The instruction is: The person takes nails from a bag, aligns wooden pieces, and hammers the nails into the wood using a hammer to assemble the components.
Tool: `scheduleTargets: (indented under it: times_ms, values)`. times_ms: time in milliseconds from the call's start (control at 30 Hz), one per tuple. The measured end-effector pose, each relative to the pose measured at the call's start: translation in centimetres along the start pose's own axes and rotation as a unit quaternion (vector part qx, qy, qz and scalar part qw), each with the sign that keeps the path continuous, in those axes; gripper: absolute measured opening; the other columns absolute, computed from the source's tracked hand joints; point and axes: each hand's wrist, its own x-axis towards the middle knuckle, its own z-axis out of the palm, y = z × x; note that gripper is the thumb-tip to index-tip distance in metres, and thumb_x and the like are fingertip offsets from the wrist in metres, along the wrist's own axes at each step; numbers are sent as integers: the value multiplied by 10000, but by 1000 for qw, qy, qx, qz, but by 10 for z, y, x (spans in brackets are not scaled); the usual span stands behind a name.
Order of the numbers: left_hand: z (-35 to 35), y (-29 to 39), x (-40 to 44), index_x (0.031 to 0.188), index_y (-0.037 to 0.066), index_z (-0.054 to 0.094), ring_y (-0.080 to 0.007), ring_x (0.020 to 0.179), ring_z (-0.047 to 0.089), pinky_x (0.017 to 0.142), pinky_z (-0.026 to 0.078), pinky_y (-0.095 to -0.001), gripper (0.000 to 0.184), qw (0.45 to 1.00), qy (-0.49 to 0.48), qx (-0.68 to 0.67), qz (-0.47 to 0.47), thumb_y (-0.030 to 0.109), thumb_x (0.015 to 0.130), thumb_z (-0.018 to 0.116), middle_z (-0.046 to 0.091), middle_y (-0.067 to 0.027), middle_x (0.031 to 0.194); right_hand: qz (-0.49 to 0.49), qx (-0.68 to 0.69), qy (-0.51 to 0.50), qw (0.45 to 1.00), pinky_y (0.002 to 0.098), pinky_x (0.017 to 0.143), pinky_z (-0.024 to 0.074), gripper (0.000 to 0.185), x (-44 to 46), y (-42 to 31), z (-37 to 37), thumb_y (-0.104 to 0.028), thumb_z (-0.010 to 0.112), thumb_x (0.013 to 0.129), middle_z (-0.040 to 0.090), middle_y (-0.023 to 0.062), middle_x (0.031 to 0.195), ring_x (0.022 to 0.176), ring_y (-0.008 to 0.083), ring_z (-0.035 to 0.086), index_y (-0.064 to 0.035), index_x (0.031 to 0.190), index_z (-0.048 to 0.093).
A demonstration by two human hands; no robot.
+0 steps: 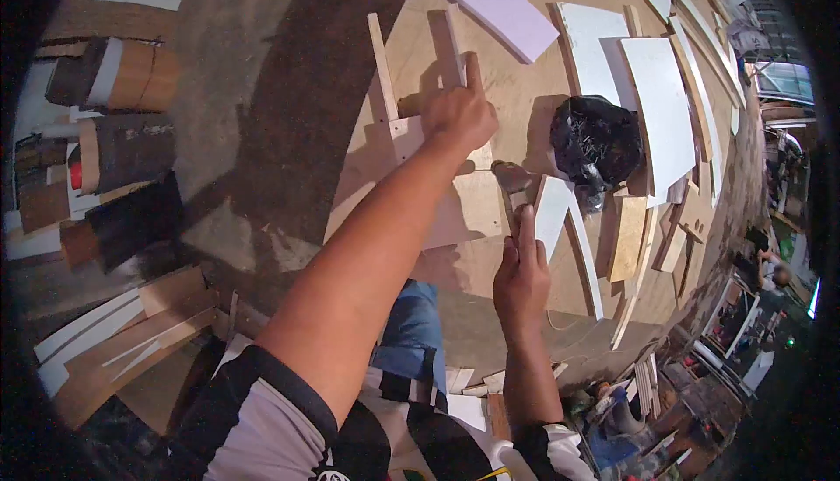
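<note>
My left hand (459,118) reaches over the low wooden work surface, its index finger stretched along a narrow wooden strip (456,39) and the other fingers curled round the strip's near end. A second strip (381,66) stands out from a pale panel (407,138) that lies partly under my forearm. My right hand (522,284) is closed, with its index finger along the handle of what looks like a hammer (510,175); the blurred head is close to a light wooden board (481,205). A black plastic bag (597,142) with small shiny bits inside sits to the right.
A lilac foam-like slab (499,9) lies at the far side. White panels (661,109) and wooden offcuts (627,238) spread over the right side. Stacked boards (131,341) stand at the left on the floor. Another person (773,269) is in the right background.
</note>
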Motion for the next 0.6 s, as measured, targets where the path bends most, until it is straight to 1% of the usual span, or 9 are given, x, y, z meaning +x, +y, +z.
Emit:
scheduleTargets:
  times_ms: [133,233,267,333,400,433,467,533,600]
  values:
    - [19,-6,7,1620,-11,64,-389,875,746,785,574,-504,868,998,50,43,19,271,936,516,743,-258,998,-40,29,76,996,507,665,553,618,-1,-3,-13,-99,586,1001,658,225,1014,805,440,670,-223,1571,384]
    - [24,-9,8,1577,6,241,-472,1321,497,1134,348,-574,814,990,134,-5,51,330,908,574,521,-316,1428,-107,60,164,979,512,663,549,612,-3,-6,-15,-98,586,1001,652,226,1010,812,438,669,-220,1568,390]
    - [22,-8,9,1575,4,241,-471,1319,501,1112,372,-582,815,995,91,-15,35,328,907,575,561,-316,1376,-106,59,163,979,512,663,549,612,-3,-7,-13,-98,586,1001,652,226,1010,812,438,669,-220,1568,390]
    - [16,-4,8,1574,3,240,-469,1317,504,1089,395,-589,815,998,50,-26,22,325,905,576,601,-315,1324,38,6,-61,997,420,904,547,534,3,-10,-9,-16,536,1012,663,245,1264,1079,378,689,-7,1534,419]
    - [11,-3,4,1604,-17,105,-400,969,686,860,528,-528,860,998,50,30,23,300,929,534,709,-269,1076,48,7,-77,996,419,896,551,534,3,-11,-13,-23,542,1009,668,245,1234,1082,382,688,-13,1530,426]
    - [8,-3,4,1614,-23,60,-377,853,746,783,572,-508,877,997,52,49,22,292,938,520,745,-254,994,7,37,-1,999,433,868,549,562,-8,-3,-8,-31,557,1003,673,233,1218,1057,392,685,-63,1547,416]
    - [6,-3,4,1599,-9,132,-424,1049,658,891,504,-575,853,1000,25,-5,9,306,923,546,723,-269,1067,-34,68,75,994,447,840,548,594,-13,2,-2,-40,572,998,677,221,1202,1032,401,681,-114,1563,406]
    - [1,-3,3,1584,5,204,-471,1244,569,999,436,-642,831,998,-4,-57,-2,321,909,573,702,-285,1141,-11,34,42,999,450,841,547,592,-14,7,9,-43,577,996,678,224,1193,1028,398,682,-112,1560,411]
    - [1,-1,4,1590,6,178,-452,1117,649,957,464,-637,846,998,-31,-49,-10,317,908,573,708,-283,1128,45,7,-53,998,447,868,543,559,-6,-3,6,-11,544,991,665,245,1206,1046,408,678,-51,1537,429]
